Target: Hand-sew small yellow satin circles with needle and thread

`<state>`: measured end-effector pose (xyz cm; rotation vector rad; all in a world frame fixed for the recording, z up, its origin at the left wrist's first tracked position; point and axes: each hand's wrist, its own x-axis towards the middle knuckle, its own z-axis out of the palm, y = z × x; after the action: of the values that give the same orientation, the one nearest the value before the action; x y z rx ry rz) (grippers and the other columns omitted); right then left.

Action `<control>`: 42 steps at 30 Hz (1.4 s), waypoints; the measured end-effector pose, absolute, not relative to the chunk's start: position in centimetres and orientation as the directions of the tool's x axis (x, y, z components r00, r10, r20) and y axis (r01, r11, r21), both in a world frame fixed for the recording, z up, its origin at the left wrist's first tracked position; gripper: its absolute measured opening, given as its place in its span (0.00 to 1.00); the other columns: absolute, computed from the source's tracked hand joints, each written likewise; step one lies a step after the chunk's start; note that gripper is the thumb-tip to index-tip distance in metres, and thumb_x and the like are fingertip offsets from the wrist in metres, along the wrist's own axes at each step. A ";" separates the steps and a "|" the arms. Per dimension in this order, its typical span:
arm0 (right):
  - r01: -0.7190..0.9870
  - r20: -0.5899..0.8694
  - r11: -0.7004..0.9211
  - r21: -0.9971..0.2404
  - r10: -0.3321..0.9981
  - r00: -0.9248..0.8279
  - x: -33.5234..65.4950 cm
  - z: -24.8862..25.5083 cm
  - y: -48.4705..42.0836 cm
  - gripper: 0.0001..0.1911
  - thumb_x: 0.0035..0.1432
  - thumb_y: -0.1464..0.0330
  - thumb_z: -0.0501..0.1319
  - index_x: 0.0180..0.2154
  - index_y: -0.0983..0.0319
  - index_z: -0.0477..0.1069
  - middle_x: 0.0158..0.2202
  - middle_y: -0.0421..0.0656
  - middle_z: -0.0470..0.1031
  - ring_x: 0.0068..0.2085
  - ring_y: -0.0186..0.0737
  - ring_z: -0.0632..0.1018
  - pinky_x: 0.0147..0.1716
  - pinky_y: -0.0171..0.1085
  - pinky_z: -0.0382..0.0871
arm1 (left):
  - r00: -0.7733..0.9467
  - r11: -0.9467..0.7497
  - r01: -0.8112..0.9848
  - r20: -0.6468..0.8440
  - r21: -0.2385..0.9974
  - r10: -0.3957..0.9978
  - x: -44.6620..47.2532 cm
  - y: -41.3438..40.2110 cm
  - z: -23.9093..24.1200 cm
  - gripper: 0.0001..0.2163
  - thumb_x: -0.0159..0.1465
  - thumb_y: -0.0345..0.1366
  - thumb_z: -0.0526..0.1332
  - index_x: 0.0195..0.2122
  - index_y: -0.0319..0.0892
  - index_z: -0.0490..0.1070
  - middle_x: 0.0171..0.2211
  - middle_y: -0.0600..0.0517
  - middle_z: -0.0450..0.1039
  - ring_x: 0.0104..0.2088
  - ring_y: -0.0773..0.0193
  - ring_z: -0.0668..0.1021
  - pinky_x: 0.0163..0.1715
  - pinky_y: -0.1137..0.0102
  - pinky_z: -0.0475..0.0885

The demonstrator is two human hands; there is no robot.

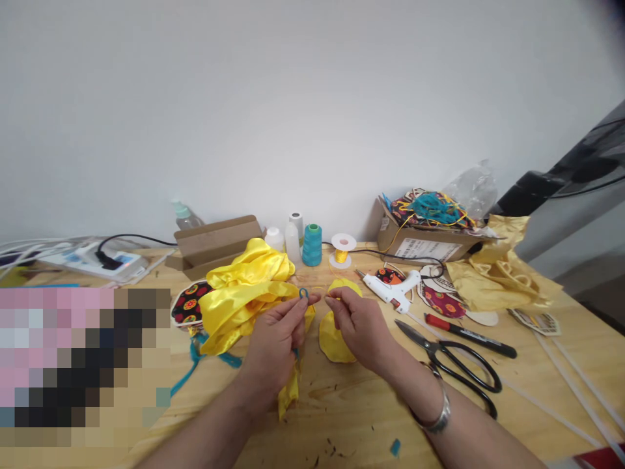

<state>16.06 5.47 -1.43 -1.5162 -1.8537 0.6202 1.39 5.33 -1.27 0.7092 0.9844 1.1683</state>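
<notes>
Cord loop, bend uppermost in view

Long axis near-vertical in view; above counter, beside yellow fabric. Left hand: fingers clamped on it. Right hand: fingers together, contents too small to tell.

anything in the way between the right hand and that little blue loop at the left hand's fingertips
In this view, only a fingertip of the left hand lies between the right hand and the blue loop; no tool visibly does. The scissors lie off to the right.
</notes>
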 end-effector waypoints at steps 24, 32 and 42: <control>0.850 0.164 0.365 -0.380 0.931 -0.326 15.9 -0.8 5.2 0.13 0.64 0.68 0.46 0.35 0.62 0.68 0.26 0.42 0.75 0.24 0.33 0.71 0.24 0.33 0.49 | 0.079 0.260 -0.347 -0.248 0.901 0.965 1.9 5.1 -1.4 0.13 0.52 0.43 0.66 0.32 0.36 0.78 0.14 0.62 0.49 0.16 0.75 0.51 0.15 0.78 0.45; 0.837 0.145 0.421 -0.348 0.907 -0.396 15.9 -0.8 5.0 0.12 0.64 0.70 0.47 0.37 0.62 0.68 0.29 0.43 0.76 0.26 0.34 0.73 0.25 0.32 0.52 | 0.092 0.272 -0.323 -0.257 0.906 0.962 2.0 5.0 -1.4 0.14 0.52 0.43 0.66 0.31 0.36 0.78 0.14 0.62 0.48 0.17 0.75 0.49 0.15 0.77 0.44; 0.830 0.128 0.424 -0.363 0.905 -0.406 15.7 -0.4 4.9 0.13 0.64 0.69 0.48 0.36 0.62 0.70 0.29 0.43 0.77 0.26 0.34 0.73 0.25 0.32 0.53 | 0.075 0.283 -0.311 -0.274 0.907 0.959 2.2 4.9 -1.0 0.13 0.49 0.43 0.68 0.27 0.37 0.78 0.13 0.61 0.51 0.16 0.76 0.51 0.15 0.77 0.44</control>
<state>15.71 4.90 -0.36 -1.4984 -2.3787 0.3492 2.24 4.93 -1.03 0.7817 1.0718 1.1143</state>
